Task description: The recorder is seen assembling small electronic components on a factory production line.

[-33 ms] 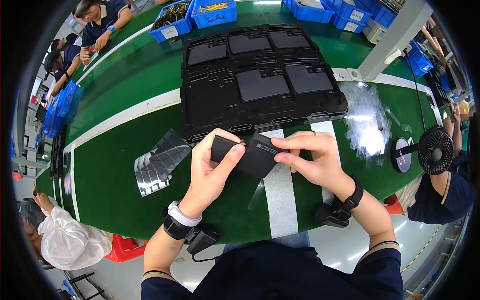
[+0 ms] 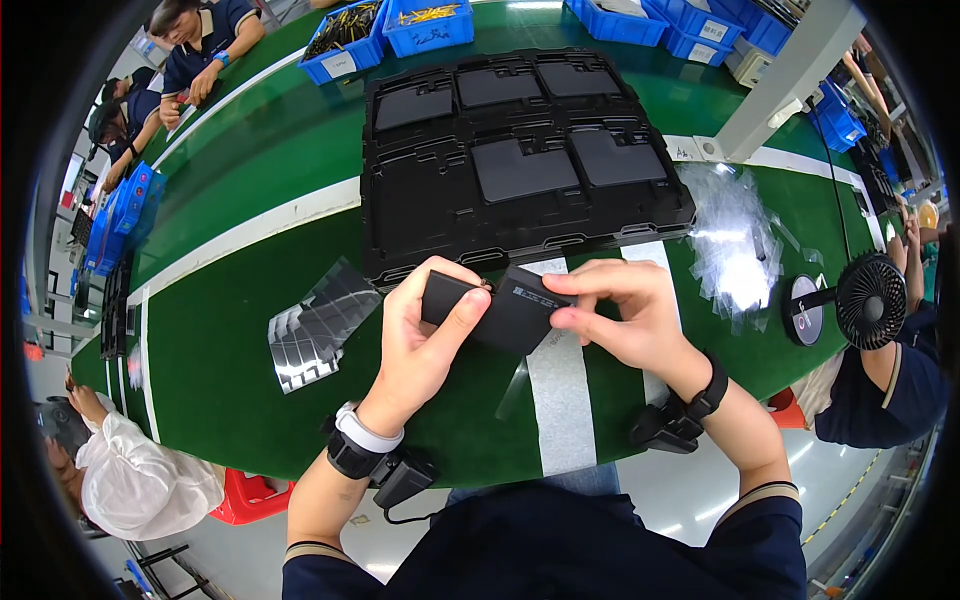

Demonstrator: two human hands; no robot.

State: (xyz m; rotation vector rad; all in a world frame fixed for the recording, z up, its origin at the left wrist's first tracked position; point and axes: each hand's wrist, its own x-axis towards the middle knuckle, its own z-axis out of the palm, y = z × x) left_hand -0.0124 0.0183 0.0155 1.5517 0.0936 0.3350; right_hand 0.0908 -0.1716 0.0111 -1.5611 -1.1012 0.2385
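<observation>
A flat black battery pack point(image 2: 507, 324), notched at its top edge, is held tilted above the near part of the bench. My left hand point(image 2: 414, 332) wraps round its left end, the thumb lying on the face beside a small connector at the notch. With thumb and fingertips my right hand point(image 2: 625, 310) pinches its right edge, next to a small printed code. Beyond both hands lies a black moulded tray point(image 2: 415, 205) with several similar flat packs point(image 2: 524, 168) in its recesses. Its front left recess holds no pack.
A sheet of die-cut film point(image 2: 318, 325) lies left of my hands on the green bench point(image 2: 225, 330). Clear film pieces point(image 2: 735, 245) pile up at right, near a small black fan point(image 2: 872, 300). Blue bins point(image 2: 430, 30) line the far side; a metal post point(image 2: 790, 85) rises at right. Co-workers sit around.
</observation>
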